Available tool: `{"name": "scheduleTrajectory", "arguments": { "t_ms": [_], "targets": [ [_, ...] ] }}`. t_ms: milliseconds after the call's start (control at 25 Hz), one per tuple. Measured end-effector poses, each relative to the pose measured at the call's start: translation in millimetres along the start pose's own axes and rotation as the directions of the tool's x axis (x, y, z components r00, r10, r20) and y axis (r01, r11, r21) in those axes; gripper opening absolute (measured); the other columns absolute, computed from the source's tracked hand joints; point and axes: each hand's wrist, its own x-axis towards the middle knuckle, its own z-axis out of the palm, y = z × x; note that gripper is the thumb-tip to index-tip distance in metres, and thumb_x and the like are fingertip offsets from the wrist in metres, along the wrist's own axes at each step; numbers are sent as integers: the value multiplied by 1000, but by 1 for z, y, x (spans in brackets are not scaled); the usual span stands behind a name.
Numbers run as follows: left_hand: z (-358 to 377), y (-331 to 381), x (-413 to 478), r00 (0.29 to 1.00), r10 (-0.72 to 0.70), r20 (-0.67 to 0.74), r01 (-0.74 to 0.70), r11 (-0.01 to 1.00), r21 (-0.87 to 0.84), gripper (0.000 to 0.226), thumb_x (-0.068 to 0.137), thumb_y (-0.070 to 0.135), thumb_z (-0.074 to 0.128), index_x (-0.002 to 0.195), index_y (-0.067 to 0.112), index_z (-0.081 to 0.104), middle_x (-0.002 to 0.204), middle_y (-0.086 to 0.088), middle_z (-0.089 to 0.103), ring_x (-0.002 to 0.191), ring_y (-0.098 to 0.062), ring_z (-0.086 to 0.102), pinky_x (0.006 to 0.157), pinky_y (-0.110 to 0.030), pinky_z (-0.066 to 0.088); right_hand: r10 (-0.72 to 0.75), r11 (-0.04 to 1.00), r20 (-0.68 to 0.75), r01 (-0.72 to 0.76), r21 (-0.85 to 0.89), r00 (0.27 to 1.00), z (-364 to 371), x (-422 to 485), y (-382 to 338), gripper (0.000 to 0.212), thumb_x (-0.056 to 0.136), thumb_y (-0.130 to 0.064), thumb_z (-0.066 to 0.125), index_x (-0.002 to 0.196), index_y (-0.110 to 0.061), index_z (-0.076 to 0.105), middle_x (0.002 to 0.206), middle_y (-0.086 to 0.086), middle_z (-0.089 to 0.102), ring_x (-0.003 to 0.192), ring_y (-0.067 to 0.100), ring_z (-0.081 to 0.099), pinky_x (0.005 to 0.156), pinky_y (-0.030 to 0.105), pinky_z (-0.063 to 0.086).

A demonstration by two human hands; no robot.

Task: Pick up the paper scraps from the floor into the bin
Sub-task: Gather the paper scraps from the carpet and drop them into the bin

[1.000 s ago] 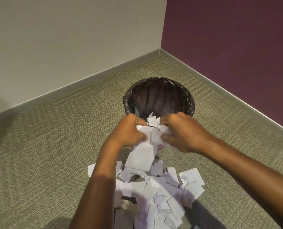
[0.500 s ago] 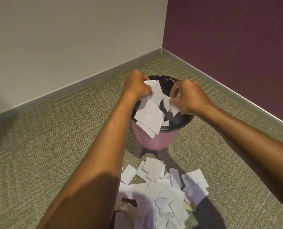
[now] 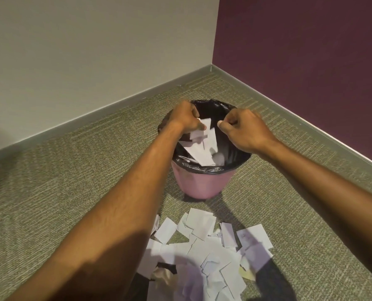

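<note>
White paper scraps (image 3: pixel 202 146) hang and drop inside the mouth of the pink bin (image 3: pixel 202 183), whose black liner (image 3: pixel 235 157) is folded over the rim so the pieces land in the bag. The left hand (image 3: pixel 186 118), at the rim's 10 o'clock, has its grip clenched on the upper edges of these scraps, while the right hand (image 3: pixel 243 129), at 2 o'clock, is curled with no paper visible in it; both are held over the opening so nothing falls outside. At the bin's 6 o'clock a larger pile of scraps (image 3: pixel 204 253) lies on the carpeted floor (image 3: pixel 72 174), not yet collected.
</note>
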Motion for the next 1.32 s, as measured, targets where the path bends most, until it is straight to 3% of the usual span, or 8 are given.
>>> {"name": "scheduleTrajectory", "arguments": {
  "t_ms": [120, 240, 400, 520, 600, 800, 1000, 1320],
  "targets": [
    [-3, -4, -1, 999, 29, -40, -29, 1000, -4, 40, 75, 22, 82, 108, 6, 67, 95, -2, 61, 88, -17, 58, 77, -30, 48, -62, 998, -53, 60, -34, 997, -3, -10, -2, 13, 95, -26, 61, 94, -14, 68, 93, 1, 66, 86, 19, 61, 66, 27, 42],
    [-10, -15, -22, 920, 13, -391, -84, 983, -165, 9, 83, 21, 71, 80, 13, 72, 73, 5, 64, 68, -8, 58, 69, -26, 49, -107, 993, -3, 107, 55, 994, -11, -29, -8, 9, 93, -19, 63, 87, -18, 70, 79, -5, 69, 73, 10, 65, 61, 24, 48],
    [20, -70, -89, 697, -252, -671, 6, 938, -347, 36, 88, 19, 56, 53, 18, 46, 47, 8, 44, 42, -7, 40, 61, -17, 44, -233, 962, 546, 273, 7, 805, 3, -62, -18, 16, 92, -28, 67, 80, -18, 70, 71, -7, 69, 57, -3, 63, 48, 14, 47],
    [73, -118, -141, 871, -319, -374, 266, 946, -187, 24, 85, 19, 55, 62, 16, 50, 64, -2, 60, 62, -22, 58, 54, -27, 42, -9, 940, 825, 285, -185, 566, 57, -83, 1, 29, 91, -32, 67, 102, -5, 70, 99, 13, 74, 85, 24, 72, 72, 39, 61],
    [104, -142, -173, 943, -332, -18, 332, 943, -7, 5, 81, 21, 61, 81, 16, 59, 91, -9, 68, 90, -29, 64, 75, -38, 53, 194, 894, 844, 263, -362, 500, 98, -103, 23, 52, 88, -38, 71, 125, -3, 61, 123, 17, 66, 110, 34, 64, 92, 45, 55],
    [154, -169, -223, 807, -388, 445, 217, 896, 387, 92, 72, 56, 73, 146, 21, 31, 146, -11, 33, 135, -31, 34, 109, -47, 36, 416, 859, 763, 63, -508, 494, 175, -162, 81, 93, 72, -53, 79, 143, -15, 33, 146, 17, 41, 128, 36, 51, 100, 42, 46],
    [184, -185, -245, 782, -426, 455, 161, 843, 513, 90, 71, 41, 80, 142, 25, 26, 151, -13, 20, 133, -35, 32, 101, -53, 38, 459, 785, 591, 8, -619, 663, 209, -203, 107, 72, 94, -18, 56, 153, -21, 15, 153, 20, 26, 131, 33, 47, 102, 45, 48],
    [213, -189, -239, 862, -349, 367, 248, 923, 295, 60, 88, 7, 55, 142, 18, 32, 136, -13, 37, 122, -32, 52, 102, -36, 42, 349, 910, 573, -121, -397, 742, 200, -201, 102, 39, 87, -17, 63, 123, -13, 50, 125, 11, 57, 115, 30, 61, 88, 34, 49]
  ]
}}
